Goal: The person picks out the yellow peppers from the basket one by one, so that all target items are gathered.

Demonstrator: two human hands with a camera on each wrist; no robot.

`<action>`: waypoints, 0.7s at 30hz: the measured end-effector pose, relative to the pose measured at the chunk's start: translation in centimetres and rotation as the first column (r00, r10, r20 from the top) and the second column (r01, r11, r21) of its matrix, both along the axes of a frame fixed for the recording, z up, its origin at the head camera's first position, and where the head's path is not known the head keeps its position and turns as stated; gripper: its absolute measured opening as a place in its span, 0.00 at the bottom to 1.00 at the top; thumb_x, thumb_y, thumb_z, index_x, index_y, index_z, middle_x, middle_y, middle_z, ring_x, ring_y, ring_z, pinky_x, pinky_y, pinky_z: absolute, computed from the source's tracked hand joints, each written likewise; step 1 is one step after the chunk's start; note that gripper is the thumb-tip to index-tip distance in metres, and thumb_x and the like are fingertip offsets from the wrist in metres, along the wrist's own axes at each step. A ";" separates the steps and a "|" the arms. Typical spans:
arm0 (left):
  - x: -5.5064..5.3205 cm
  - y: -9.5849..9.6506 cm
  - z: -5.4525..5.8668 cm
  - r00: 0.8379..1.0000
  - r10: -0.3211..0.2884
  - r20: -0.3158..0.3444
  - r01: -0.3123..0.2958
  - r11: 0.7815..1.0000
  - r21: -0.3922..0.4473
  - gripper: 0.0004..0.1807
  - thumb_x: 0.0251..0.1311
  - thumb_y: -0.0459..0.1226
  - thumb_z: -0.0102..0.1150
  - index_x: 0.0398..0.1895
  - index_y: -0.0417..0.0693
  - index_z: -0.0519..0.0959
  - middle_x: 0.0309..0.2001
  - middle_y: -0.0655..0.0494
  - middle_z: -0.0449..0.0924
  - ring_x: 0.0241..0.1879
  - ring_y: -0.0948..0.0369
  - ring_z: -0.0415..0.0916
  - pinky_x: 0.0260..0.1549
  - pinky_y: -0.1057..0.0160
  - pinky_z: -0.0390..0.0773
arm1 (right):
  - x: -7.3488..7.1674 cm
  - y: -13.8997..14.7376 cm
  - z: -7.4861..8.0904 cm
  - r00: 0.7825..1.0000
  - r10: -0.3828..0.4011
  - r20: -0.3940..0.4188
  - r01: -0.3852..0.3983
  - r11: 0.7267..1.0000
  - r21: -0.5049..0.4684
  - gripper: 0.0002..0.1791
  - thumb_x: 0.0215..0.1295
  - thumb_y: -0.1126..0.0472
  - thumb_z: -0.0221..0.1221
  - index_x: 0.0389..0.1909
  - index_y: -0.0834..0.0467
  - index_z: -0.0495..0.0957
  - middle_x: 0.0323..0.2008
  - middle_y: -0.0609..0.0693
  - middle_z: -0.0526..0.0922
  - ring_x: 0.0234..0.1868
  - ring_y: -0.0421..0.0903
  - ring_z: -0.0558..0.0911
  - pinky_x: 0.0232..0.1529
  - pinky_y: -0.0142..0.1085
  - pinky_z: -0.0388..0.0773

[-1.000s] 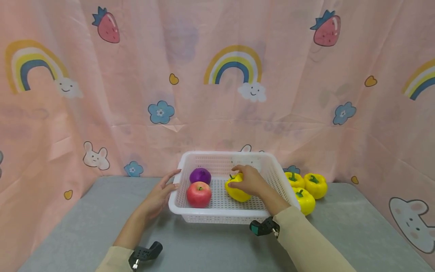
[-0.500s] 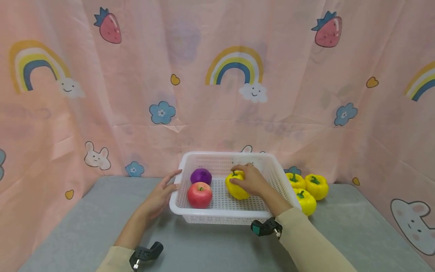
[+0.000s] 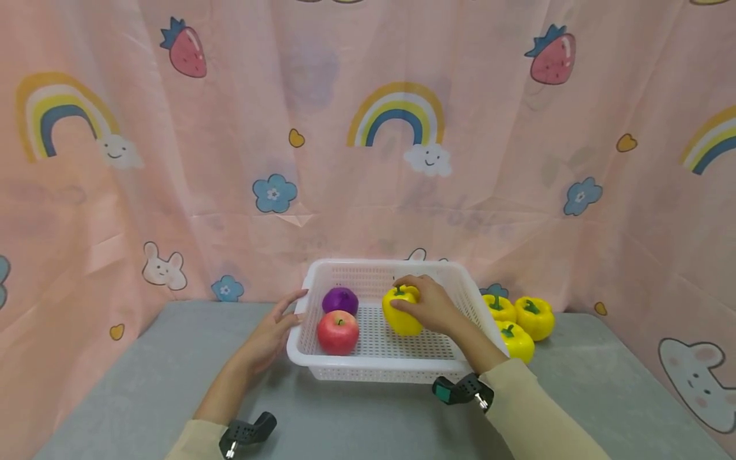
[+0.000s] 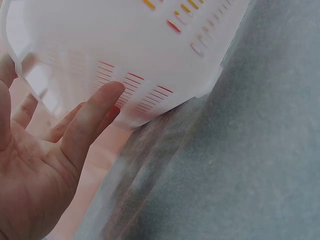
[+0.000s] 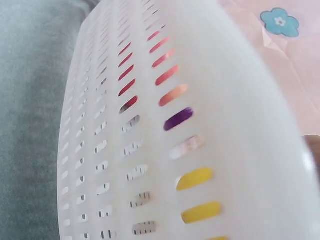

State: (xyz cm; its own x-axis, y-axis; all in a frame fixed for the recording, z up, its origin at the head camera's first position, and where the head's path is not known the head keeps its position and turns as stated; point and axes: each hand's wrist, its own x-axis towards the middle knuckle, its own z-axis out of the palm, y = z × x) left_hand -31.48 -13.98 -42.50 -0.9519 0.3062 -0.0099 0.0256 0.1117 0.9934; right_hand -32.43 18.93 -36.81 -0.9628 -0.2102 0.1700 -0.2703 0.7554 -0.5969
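A white perforated plastic basket (image 3: 379,363) stands on the grey table. Inside it, at the right of the middle, my right hand (image 3: 430,303) grips a yellow bell pepper (image 3: 402,318) with thumb and fingers, its green stem facing up. My left hand (image 3: 266,335) holds the basket's left rim; in the left wrist view the fingers (image 4: 97,107) of that hand spread along the outer wall. A red apple (image 3: 338,333) and a purple round onion-like vegetable (image 3: 340,299) lie in the basket's left part. In the right wrist view the basket wall (image 5: 210,100) hides the right hand's grip.
Several more yellow bell peppers (image 3: 533,317) are grouped on the table right of the basket, close to its wall. A pink printed curtain (image 3: 230,128) hangs behind the table and along its sides. The grey tabletop (image 3: 345,421) runs toward me.
My right hand has turned the pepper from leaning to more upright and lifted it slightly. The left hand stays at the basket's rim, and the apple and purple vegetable stay put.
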 end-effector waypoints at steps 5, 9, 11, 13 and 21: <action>-0.1 0.1 -0.1 1.000 -0.004 -0.002 0.004 1.000 -0.001 0.34 0.74 0.45 0.51 0.79 0.67 0.53 0.79 0.45 0.54 0.73 0.40 0.65 0.62 0.45 0.79 | 0.5 0.5 0.3 1.000 0.000 -0.025 0.000 1.000 -0.004 0.24 0.67 0.50 0.64 0.62 0.52 0.78 0.61 0.60 0.77 0.56 0.57 0.78 0.63 0.57 0.78; -0.1 0.1 -0.1 1.000 -0.012 -0.004 0.013 1.000 0.010 0.33 0.74 0.43 0.49 0.79 0.65 0.53 0.78 0.43 0.56 0.72 0.39 0.66 0.61 0.45 0.80 | 0.9 1.1 0.6 0.998 0.015 -0.057 -0.016 1.000 -0.012 0.24 0.67 0.50 0.64 0.62 0.52 0.78 0.60 0.59 0.77 0.55 0.56 0.78 0.61 0.56 0.79; -0.1 0.0 -0.1 1.000 -0.014 -0.005 0.014 1.000 0.013 0.32 0.75 0.42 0.48 0.79 0.64 0.53 0.78 0.42 0.56 0.72 0.39 0.67 0.60 0.46 0.80 | 1.2 1.4 0.8 0.997 0.021 -0.074 -0.022 1.000 -0.016 0.24 0.67 0.51 0.64 0.62 0.53 0.77 0.61 0.59 0.76 0.55 0.56 0.78 0.61 0.56 0.79; -0.2 0.0 -0.1 1.000 -0.014 -0.007 0.014 1.000 0.013 0.32 0.75 0.42 0.47 0.79 0.64 0.53 0.78 0.42 0.56 0.71 0.39 0.67 0.60 0.46 0.80 | 1.6 1.7 1.1 0.995 0.024 -0.094 -0.026 0.999 -0.023 0.24 0.67 0.51 0.64 0.62 0.53 0.77 0.63 0.60 0.75 0.56 0.56 0.78 0.60 0.55 0.80; -0.1 0.0 -0.1 1.000 -0.010 -0.006 0.010 1.000 0.002 0.32 0.75 0.43 0.48 0.79 0.65 0.53 0.78 0.43 0.57 0.71 0.40 0.67 0.60 0.47 0.80 | 3.6 2.8 2.6 0.989 0.006 -0.148 -0.020 0.996 -0.089 0.26 0.66 0.51 0.66 0.63 0.52 0.75 0.65 0.59 0.75 0.55 0.57 0.79 0.56 0.52 0.84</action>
State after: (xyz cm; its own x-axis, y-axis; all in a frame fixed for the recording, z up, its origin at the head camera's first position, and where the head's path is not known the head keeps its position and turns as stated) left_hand -31.60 -13.99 -42.60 -0.9488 0.3159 -0.0034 0.0328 0.1093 0.9935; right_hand -28.85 21.72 -34.17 -0.9230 -0.1998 0.3287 -0.3698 0.6964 -0.6150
